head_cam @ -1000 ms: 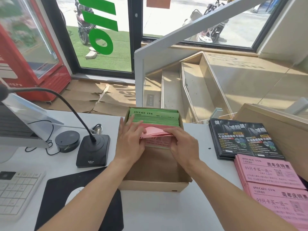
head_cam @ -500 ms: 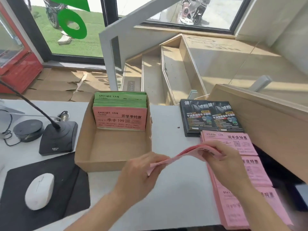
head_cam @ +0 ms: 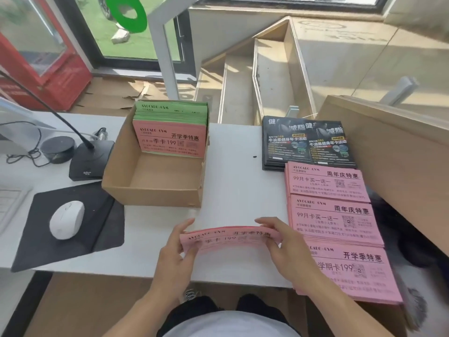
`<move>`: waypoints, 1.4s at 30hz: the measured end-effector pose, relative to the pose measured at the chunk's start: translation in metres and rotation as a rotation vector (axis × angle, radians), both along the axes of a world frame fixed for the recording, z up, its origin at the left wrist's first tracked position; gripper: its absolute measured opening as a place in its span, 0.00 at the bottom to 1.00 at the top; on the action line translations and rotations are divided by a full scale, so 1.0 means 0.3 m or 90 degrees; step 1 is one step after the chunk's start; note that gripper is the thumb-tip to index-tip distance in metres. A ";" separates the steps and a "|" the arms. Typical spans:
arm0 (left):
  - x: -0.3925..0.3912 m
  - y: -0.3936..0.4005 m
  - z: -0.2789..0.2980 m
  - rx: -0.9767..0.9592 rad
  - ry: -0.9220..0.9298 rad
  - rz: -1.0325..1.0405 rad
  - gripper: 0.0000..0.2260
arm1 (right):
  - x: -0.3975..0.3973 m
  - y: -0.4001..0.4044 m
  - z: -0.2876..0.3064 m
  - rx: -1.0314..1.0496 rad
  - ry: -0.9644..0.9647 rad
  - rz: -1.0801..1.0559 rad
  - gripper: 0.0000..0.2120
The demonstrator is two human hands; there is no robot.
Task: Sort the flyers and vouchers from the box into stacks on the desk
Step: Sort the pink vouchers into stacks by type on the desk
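A bundle of pink vouchers [head_cam: 230,242] arches between my two hands just above the desk's front edge. My left hand [head_cam: 176,249] grips its left end and my right hand [head_cam: 281,242] grips its right end. The cardboard box [head_cam: 155,193] stands behind them, with a pink voucher [head_cam: 170,139] upright at its far end in front of green vouchers [head_cam: 172,110]. On the right lie a stack of black flyers [head_cam: 307,144] and three pink voucher stacks [head_cam: 325,183], [head_cam: 332,220], [head_cam: 352,271] in a row toward me.
A white mouse [head_cam: 66,218] rests on a black mouse pad [head_cam: 73,227] at the left. Behind it stand a desk microphone base [head_cam: 91,160] and a round black puck [head_cam: 57,149]. A wooden counter wall [head_cam: 388,154] borders the right side.
Both hands lifted a bundle of pink vouchers out of the box and carried it toward me, down to the desk's front edge. The view swung right and down.
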State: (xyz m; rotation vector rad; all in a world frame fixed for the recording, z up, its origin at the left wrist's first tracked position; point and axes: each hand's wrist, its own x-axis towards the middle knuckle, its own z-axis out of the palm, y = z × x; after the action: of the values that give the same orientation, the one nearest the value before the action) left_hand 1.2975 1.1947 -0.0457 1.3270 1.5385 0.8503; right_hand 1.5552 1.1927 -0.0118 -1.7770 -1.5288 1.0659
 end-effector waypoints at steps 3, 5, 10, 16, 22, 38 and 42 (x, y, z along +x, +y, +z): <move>0.069 -0.014 0.041 0.001 -0.029 0.061 0.26 | 0.029 0.002 0.030 -0.002 0.062 -0.041 0.27; 0.134 0.002 0.076 0.021 -0.050 0.079 0.27 | 0.088 0.004 0.074 0.010 0.141 -0.096 0.29; 0.377 0.083 0.120 -0.025 -0.079 -0.057 0.31 | 0.331 -0.013 0.128 0.068 0.181 -0.262 0.30; 0.686 0.212 0.080 -0.067 -0.027 -0.108 0.31 | 0.580 0.028 0.059 0.055 0.056 -0.391 0.29; 0.793 0.252 0.057 -0.130 0.049 -0.118 0.36 | 0.655 0.051 -0.016 -0.005 -0.021 -0.385 0.30; 0.837 0.207 0.111 -0.336 -0.167 -0.115 0.18 | 0.657 0.032 -0.083 -0.058 -0.109 -0.272 0.25; 0.830 0.217 0.128 -0.307 -0.199 -0.109 0.27 | 0.660 0.029 -0.053 -0.095 -0.137 -0.288 0.31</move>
State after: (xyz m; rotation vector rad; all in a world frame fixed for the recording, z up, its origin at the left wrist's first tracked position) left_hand 1.5463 1.2599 -0.0072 0.9082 1.2599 0.5047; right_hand 1.7530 1.2014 -0.0277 -2.2621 -1.0972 0.7981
